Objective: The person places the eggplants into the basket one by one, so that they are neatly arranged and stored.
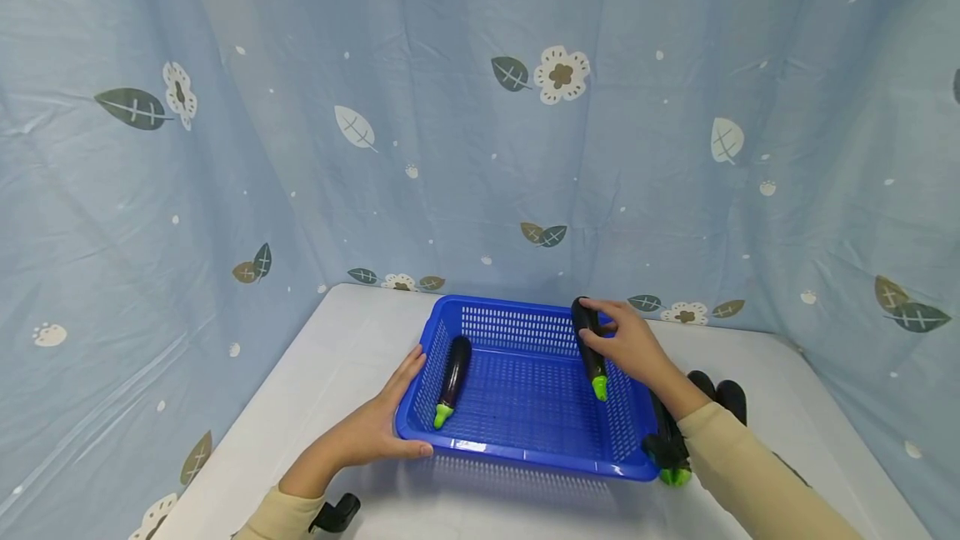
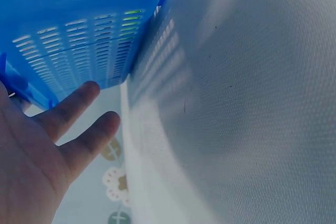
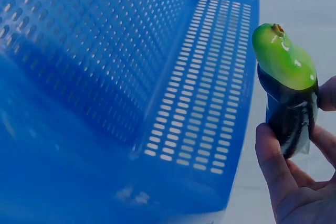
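My right hand [image 1: 626, 344] pinches a dark purple eggplant [image 1: 590, 348] over the right part of a blue plastic basket [image 1: 528, 457]. Its green cap [image 3: 283, 59] faces the camera in the right wrist view. Inside the basket, along the left wall, lies another eggplant [image 1: 454, 377], cap toward the front. My left hand [image 1: 371, 427] rests against the basket's left front corner, thumb along the front rim. In the left wrist view, two straight fingers [image 2: 86, 145] of it spread beside the slotted wall.
Several more eggplants [image 1: 731, 398] lie on the white table [image 1: 360, 332] to the right of the basket, partly behind my right forearm. A blue patterned curtain [image 1: 450, 148] hangs behind and around the table. Black straps with small devices [image 1: 337, 513] sit at both wrists.
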A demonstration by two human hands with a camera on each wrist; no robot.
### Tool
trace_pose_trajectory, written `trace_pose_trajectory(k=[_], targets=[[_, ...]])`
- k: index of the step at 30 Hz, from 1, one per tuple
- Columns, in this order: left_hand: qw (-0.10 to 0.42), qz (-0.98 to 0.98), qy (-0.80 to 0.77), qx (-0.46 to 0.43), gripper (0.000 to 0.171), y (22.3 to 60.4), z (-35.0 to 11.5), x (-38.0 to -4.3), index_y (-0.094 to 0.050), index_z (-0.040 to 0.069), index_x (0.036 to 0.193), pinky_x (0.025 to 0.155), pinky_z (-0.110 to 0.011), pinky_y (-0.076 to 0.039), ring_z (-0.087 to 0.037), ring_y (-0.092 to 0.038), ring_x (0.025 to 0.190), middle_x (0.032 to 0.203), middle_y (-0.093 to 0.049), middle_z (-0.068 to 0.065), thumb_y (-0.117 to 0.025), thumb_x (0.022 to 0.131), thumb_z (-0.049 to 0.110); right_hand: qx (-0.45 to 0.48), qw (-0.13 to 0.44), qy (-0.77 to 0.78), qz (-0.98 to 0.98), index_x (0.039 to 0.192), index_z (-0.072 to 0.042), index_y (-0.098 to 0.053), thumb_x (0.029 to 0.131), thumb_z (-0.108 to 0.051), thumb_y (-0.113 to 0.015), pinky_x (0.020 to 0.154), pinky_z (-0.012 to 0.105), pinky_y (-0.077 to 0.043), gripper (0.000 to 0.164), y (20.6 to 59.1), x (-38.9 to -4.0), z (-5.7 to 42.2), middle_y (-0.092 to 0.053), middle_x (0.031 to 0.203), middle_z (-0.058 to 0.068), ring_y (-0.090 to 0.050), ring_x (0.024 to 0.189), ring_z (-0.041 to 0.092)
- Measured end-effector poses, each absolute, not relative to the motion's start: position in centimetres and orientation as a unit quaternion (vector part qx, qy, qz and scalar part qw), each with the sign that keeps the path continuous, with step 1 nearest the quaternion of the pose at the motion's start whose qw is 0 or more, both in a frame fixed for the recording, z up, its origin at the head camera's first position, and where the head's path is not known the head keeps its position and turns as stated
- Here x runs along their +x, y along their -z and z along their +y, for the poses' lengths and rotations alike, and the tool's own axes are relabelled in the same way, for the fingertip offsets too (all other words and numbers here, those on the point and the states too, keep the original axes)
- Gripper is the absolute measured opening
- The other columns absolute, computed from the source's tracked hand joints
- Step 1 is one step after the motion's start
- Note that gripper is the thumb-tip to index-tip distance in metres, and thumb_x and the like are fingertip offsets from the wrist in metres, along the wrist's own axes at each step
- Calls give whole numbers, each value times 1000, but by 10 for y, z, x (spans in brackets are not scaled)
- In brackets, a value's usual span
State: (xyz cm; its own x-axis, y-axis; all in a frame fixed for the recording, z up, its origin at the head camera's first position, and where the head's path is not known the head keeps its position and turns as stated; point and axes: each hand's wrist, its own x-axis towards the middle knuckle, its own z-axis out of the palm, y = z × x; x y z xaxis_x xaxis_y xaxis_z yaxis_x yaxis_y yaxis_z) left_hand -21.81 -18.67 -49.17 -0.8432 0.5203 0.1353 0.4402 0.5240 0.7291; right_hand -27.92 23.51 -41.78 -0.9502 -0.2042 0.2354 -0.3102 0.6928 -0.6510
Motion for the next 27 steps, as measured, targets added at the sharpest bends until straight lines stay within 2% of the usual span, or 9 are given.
trace_pose_trajectory(k=[8,17,27], targets=[[53,872,-402,274,128,493,-187,-218,-4,18,165,106,-66,-38,-45,-18,151,171,5,-7,-88,74,47,146,60,-370,-915,145,-7,-56,96,-22,-71,79,45,-60,53,423,-283,224,-49,143,29,-65,109,43],[53,872,-404,272,127,493,-187,-218,-4,20,165,105,-67,-37,-45,-17,151,172,6,-3,-88,74,46,148,34,-383,-911,145,-10,-57,95,-20,-71,73,39,-60,53,428,-286,210,-50,141,25,-66,107,37],[48,873,-402,273,128,495,-188,-220,-4,20,165,106,-67,-37,-44,-18,151,172,5,-3,-88,73,49,141,3,-392,-909,145,-12,-57,96,-21,-71,77,42,-60,52,433,-290,194,-51,141,21,-64,112,38]])
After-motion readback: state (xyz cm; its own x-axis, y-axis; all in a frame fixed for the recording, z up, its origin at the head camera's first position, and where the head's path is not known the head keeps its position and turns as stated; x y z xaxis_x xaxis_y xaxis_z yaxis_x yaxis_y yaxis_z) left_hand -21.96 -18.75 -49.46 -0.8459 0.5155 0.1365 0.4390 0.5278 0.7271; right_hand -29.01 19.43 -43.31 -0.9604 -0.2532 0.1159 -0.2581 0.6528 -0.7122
